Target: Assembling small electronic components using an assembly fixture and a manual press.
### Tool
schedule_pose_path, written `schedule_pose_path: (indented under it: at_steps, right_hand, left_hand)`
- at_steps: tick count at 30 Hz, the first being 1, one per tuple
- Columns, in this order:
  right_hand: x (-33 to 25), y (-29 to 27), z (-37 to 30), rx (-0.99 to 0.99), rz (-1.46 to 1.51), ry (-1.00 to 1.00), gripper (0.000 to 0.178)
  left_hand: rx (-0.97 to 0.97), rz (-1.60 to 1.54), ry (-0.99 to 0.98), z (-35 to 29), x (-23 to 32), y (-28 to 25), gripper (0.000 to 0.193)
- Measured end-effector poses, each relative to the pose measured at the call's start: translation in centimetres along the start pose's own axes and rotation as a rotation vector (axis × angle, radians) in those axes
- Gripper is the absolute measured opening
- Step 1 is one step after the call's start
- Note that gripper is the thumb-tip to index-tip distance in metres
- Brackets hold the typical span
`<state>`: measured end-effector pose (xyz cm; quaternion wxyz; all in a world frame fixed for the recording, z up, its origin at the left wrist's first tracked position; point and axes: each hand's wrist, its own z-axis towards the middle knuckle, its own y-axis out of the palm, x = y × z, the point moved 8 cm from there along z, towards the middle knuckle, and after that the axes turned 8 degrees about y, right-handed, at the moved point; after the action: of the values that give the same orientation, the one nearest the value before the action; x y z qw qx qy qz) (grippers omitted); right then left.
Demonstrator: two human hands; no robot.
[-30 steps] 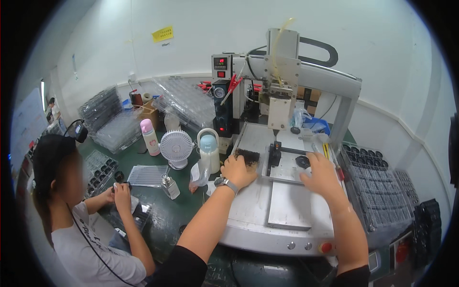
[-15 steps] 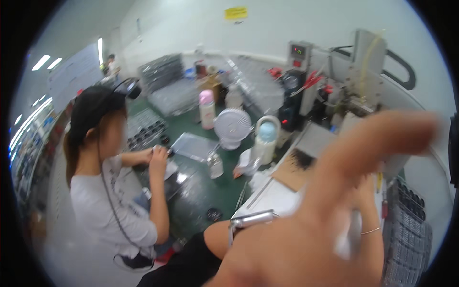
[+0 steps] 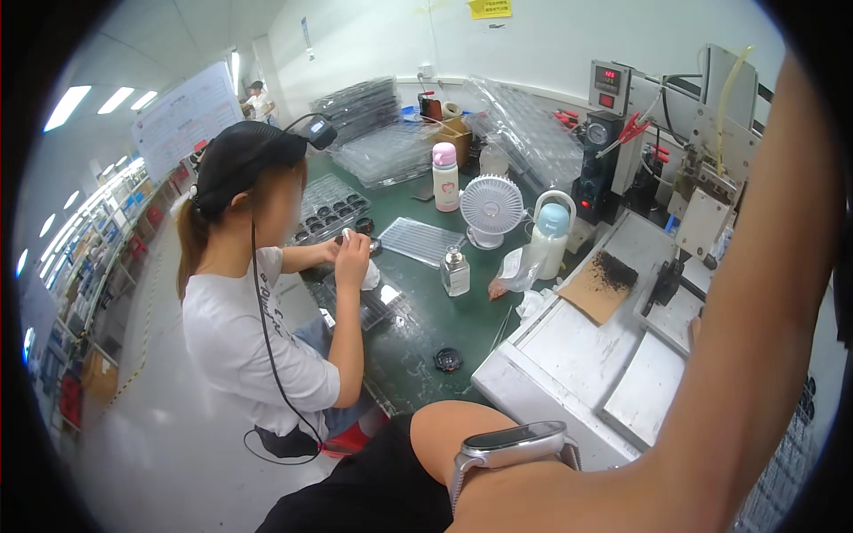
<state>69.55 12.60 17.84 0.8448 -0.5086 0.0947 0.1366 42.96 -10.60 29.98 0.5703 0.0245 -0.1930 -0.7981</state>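
My left hand [image 3: 613,497], a silver-banded watch [image 3: 515,440] on its wrist, looms close at the lower right. What looks like one of its fingers stretches toward the upper right rim, and the tip runs out of sight. Nothing held shows in it. Behind it, a sliver of skin, probably my right hand [image 3: 696,328], appears beside the white machine bed [image 3: 647,391]; its fingers are hidden. On the bed lies brown paper [image 3: 586,306] with black crumbs. A round black part [image 3: 448,359] rests on the green table [image 3: 404,351].
At left a co-worker [image 3: 253,311] in cap and white shirt holds a dark round part and something white. A fan [image 3: 491,207], two bottles, a glass jar [image 3: 455,274] and clear trays [image 3: 382,151] crowd the table. A press machine [image 3: 706,222] stands at right.
The view has shifted, so the table and co-worker sit farther right and look sharper. My left hand's finger now points more steeply upward. My right wrist with its bracelet has gone out of sight.
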Motion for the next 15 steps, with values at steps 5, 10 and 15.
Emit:
schedule_pose_path:
  at_steps: [5,10,15]
  right_hand:
    - [-0.8,-0.7,0.1,0.023,0.029,-0.098,0.036]
    - [-0.2,-0.4,0.1,0.052,-0.006,-0.111,0.040]
    - [1.5,1.0,-0.3,0.015,0.001,0.044,0.041]
  left_hand:
    - [0.006,0.068,0.016,0.2,0.0,0.4,0.050]
    - [0.014,0.122,0.034,0.1,-0.6,1.2,0.046]
    - [0.015,0.176,0.048,0.7,-0.7,1.0,0.043]
